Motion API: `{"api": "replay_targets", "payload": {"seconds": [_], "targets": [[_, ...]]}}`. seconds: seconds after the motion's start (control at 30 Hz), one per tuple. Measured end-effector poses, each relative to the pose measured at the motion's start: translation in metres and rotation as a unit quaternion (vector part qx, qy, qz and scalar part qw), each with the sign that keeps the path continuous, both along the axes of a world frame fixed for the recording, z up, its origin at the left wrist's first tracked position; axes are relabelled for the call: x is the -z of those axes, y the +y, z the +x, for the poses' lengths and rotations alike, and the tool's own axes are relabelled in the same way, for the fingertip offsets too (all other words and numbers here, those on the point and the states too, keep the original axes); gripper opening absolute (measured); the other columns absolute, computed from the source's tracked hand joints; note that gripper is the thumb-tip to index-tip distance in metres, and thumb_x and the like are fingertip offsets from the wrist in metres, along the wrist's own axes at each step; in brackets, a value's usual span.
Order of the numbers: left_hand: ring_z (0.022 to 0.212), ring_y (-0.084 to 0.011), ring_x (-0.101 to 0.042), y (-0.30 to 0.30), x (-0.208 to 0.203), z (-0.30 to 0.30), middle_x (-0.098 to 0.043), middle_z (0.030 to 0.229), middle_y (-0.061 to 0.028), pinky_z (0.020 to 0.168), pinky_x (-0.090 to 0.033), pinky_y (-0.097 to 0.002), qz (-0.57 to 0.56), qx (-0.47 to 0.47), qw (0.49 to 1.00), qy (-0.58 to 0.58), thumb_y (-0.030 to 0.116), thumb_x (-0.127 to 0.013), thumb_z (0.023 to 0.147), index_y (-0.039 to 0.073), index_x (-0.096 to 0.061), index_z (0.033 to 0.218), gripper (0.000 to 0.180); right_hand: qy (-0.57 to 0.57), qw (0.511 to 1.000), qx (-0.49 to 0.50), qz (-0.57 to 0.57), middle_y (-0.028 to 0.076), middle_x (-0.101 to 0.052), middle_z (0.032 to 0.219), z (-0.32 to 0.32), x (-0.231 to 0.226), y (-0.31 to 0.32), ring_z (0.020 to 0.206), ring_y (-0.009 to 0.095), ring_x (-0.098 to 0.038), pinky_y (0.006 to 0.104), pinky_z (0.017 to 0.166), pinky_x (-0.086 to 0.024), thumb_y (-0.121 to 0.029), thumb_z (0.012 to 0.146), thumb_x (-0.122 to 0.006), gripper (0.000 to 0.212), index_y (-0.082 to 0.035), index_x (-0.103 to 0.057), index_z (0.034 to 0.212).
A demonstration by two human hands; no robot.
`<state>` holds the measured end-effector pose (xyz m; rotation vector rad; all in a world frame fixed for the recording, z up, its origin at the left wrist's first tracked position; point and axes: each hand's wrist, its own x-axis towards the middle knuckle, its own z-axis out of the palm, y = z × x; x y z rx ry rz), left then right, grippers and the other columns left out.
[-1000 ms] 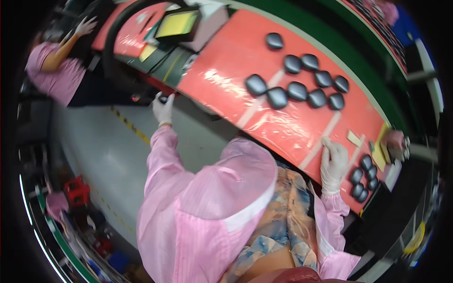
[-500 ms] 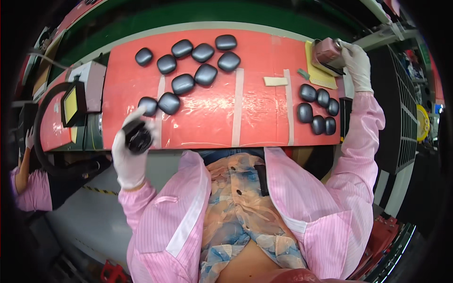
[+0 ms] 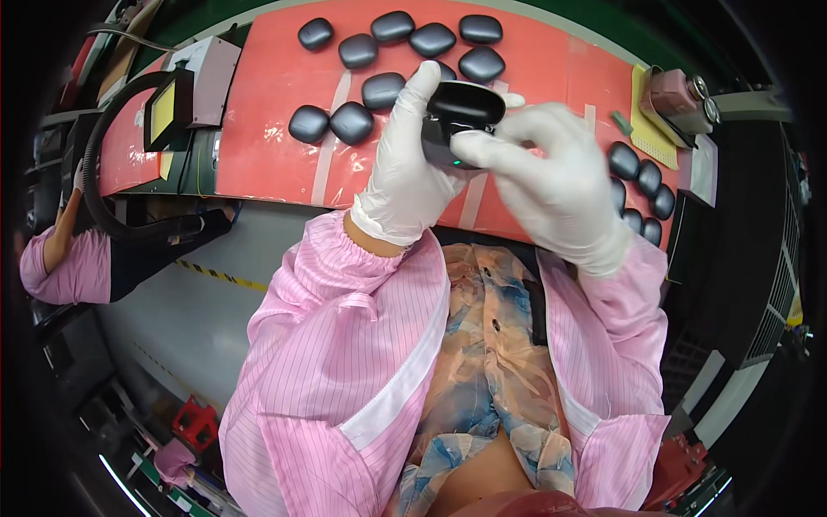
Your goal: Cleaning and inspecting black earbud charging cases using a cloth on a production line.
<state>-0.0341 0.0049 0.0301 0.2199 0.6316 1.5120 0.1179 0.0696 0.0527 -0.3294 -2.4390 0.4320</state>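
At the far left, a co-worker (image 3: 69, 267) in pink is beside a curved black hose (image 3: 93, 185). Rounded grey cases (image 3: 351, 123) lie spread on the red mat (image 3: 274, 108). The person's gloved left hand (image 3: 401, 168) grips an open black case (image 3: 465, 102) above the mat. The gloved right hand (image 3: 560, 181) has its fingers bent at the case's front; blur makes it unclear whether they pinch anything. Farther right, more grey cases (image 3: 649, 177) sit near a pink bottle (image 3: 674, 91)

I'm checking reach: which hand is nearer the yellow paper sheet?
Right. The white-gloved right hand is to the lower left of the sheet; the white-gloved left hand is farther left, holding a glossy black case.
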Motion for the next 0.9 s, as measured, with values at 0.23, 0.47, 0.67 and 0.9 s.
{"api": "replay_targets", "payload": {"seconds": [0.23, 0.47, 0.67, 0.9], "targets": [[0.099, -0.0287, -0.064, -0.011, 0.016, -0.008, -0.062, 0.108, -0.0152, 0.079, -0.058, -0.0422, 0.007, 0.055, 0.997, -0.058, 0.034, -0.046, 0.099, 0.003, -0.049, 0.123, 0.04, 0.051, 0.996, 0.068, -0.038, 0.007, -0.062, 0.085, 0.013, 0.012, 0.0, 0.075, 0.021, -0.061, 0.0316, 0.065, -0.047, 0.01, 0.068, -0.065, 0.039, -0.009, -0.071, 0.101], [0.1, -0.0298, -0.064, -0.013, 0.01, -0.004, -0.063, 0.108, -0.017, 0.084, -0.056, -0.0449, -0.031, 0.029, 0.999, 0.02, 0.041, -0.043, 0.098, 0.004, -0.051, 0.125, 0.046, 0.01, 0.997, 0.067, -0.048, 0.003, -0.061, 0.081, -0.001, 0.011, -0.024, 0.072, 0.018, -0.057, 0.0306, 0.065, -0.046, 0.008, 0.068, -0.068, 0.035, -0.012, -0.073, 0.097], [0.102, -0.0255, -0.063, -0.024, 0.038, -0.002, -0.061, 0.112, -0.0159, 0.081, -0.059, -0.04, 0.162, -0.026, 0.981, 0.104, 0.003, -0.068, 0.085, 0.008, -0.03, 0.142, 0.068, 0.101, 0.985, 0.09, -0.103, 0.003, -0.06, 0.076, 0.003, 0.022, -0.015, 0.073, 0.018, -0.057, 0.03, 0.066, -0.045, 0.011, 0.072, -0.064, 0.03, -0.007, -0.071, 0.095], [0.102, -0.0266, -0.063, -0.021, 0.03, 0.001, -0.06, 0.115, -0.0183, 0.081, -0.057, -0.0373, 0.074, 0.026, 0.996, 0.033, 0.018, -0.059, 0.09, 0.003, -0.036, 0.138, 0.055, 0.074, 0.99, 0.088, -0.077, 0.002, -0.061, 0.074, 0.001, 0.019, -0.025, 0.069, 0.02, -0.058, 0.0334, 0.071, -0.047, 0.01, 0.067, -0.061, 0.024, -0.006, -0.061, 0.085]]}}
